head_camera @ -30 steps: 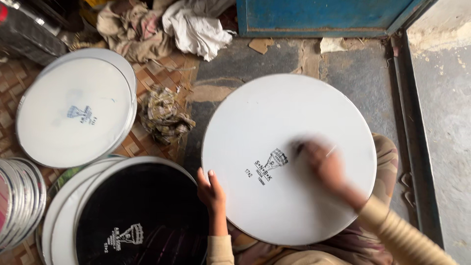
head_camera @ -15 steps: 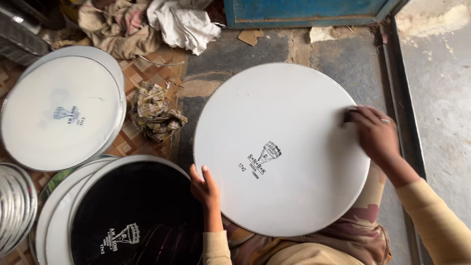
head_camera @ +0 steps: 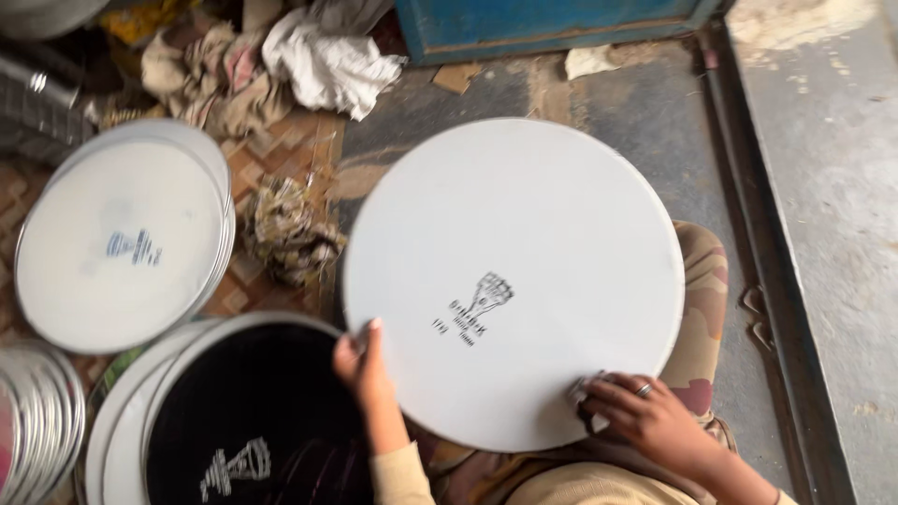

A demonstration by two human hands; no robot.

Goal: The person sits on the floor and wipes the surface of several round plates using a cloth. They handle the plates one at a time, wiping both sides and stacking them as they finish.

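A large round white drum skin with a small dark printed mark near its lower middle rests over my lap. My left hand grips its lower left rim, fingers curled over the edge. My right hand, with a ring on one finger, presses on the skin's lower right edge; something small and grey shows under its fingertips, too blurred to name.
A stack of white drum skins lies at the left. A black drum skin sits on white ones at the lower left, beside metal hoops. A crumpled rag, a cloth pile, a blue box and a metal rail surround me.
My right hand has swept from the skin's right edge down to its lower right edge. The left hand keeps its hold on the lower left rim.
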